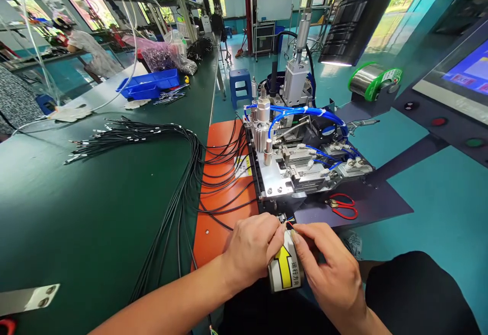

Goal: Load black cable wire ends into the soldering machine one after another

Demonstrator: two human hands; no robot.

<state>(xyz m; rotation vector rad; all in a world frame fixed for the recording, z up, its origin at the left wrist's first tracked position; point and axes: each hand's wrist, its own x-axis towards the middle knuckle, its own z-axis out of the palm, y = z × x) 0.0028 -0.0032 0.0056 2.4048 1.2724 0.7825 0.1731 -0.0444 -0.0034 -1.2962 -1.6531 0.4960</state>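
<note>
My left hand (251, 251) and my right hand (331, 269) meet at the front edge of the bench, both pinched on the end of a black cable (282, 218) whose thin coloured wire ends stick out just past my fingertips. Right behind them stands a metal fixture machine (293, 170) with blue air hoses. A bundle of black cables (183, 172) fans out over the green table (76, 213) and the orange plate (224, 147) to the left. A label with a yellow arrow (285, 269) sits between my hands.
Red-handled scissors (343, 206) lie right of the machine. A solder spool (371, 78) and a touchscreen panel (457, 78) stand at the right. Blue trays (150, 83) and plastic bags sit farther down the table. A person sits at far left. A blue stool (240, 83) stands in the aisle.
</note>
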